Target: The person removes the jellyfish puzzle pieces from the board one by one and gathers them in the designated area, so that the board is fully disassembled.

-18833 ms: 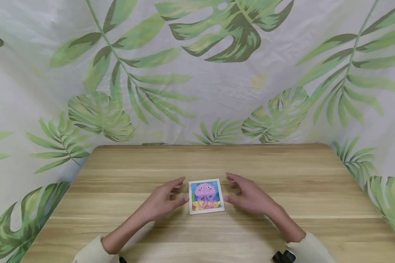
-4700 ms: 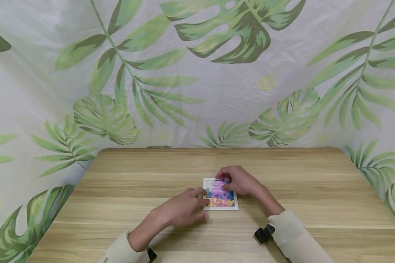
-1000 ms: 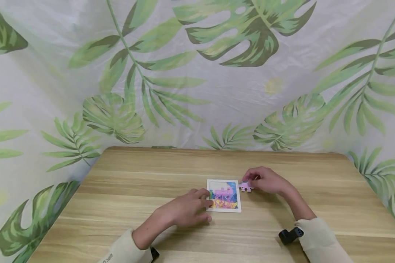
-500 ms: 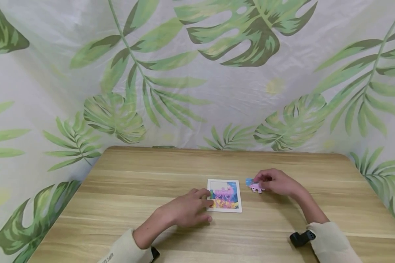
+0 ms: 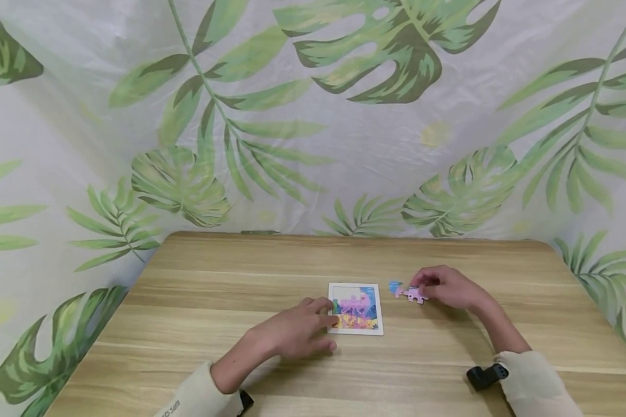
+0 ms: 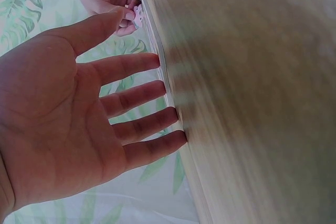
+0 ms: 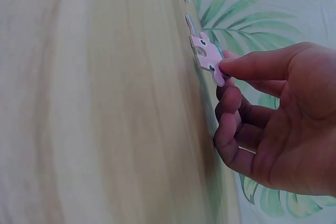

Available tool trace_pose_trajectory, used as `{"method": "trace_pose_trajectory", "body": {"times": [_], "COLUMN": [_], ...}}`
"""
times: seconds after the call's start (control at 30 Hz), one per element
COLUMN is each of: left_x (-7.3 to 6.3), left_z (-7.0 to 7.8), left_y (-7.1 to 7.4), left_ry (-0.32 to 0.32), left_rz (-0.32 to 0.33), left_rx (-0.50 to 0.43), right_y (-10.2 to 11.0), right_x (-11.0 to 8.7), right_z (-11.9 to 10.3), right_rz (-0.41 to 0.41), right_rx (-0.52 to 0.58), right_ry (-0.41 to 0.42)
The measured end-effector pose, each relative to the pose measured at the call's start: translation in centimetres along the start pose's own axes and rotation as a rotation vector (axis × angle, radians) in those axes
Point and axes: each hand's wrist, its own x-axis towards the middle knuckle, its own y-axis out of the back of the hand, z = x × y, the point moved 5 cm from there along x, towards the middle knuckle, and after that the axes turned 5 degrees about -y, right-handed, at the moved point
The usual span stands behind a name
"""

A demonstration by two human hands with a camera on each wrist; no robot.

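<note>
A square jellyfish jigsaw puzzle (image 5: 357,319) lies in its white frame on the table, with a bare white gap at its upper left. Spread and nearly straight, the fingers of my left hand (image 5: 294,331) rest at the frame's left edge; the left wrist view shows this open palm (image 6: 63,103). To the right of the puzzle, my right hand (image 5: 451,291) pinches a pink jigsaw piece (image 7: 208,56) with printed eyes between thumb and fingers, close over the table. A blue and pink jigsaw piece (image 5: 395,287) lies just left of that pink one.
The wooden table (image 5: 250,260) reaches back to a white cloth (image 5: 355,162) printed with green leaves. A black device (image 5: 486,376) is strapped at the right sleeve.
The puzzle was whole at first; its upper-left area is now bare. My right hand has carried pieces out to the right, leaving the blue one on the table. The left hand stays at the frame.
</note>
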Motion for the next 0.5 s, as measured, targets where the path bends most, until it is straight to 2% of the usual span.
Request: {"method": "trace_pose_trajectory", "body": {"times": [0.3,0.5], "left_x": [0.09,-0.08], "left_z": [0.06,0.06], "left_y": [0.00,0.16], "left_ry": [0.002,0.004], "left_rz": [0.000,-0.005], "left_rx": [0.004,0.001], "right_y": [0.57,0.66], "right_x": [-0.13,0.28], "right_z": [0.66,0.52], "right_rz": [0.029,0.046], "right_rx": [-0.016,-0.053], "right_ry": [-0.015,0.011]}}
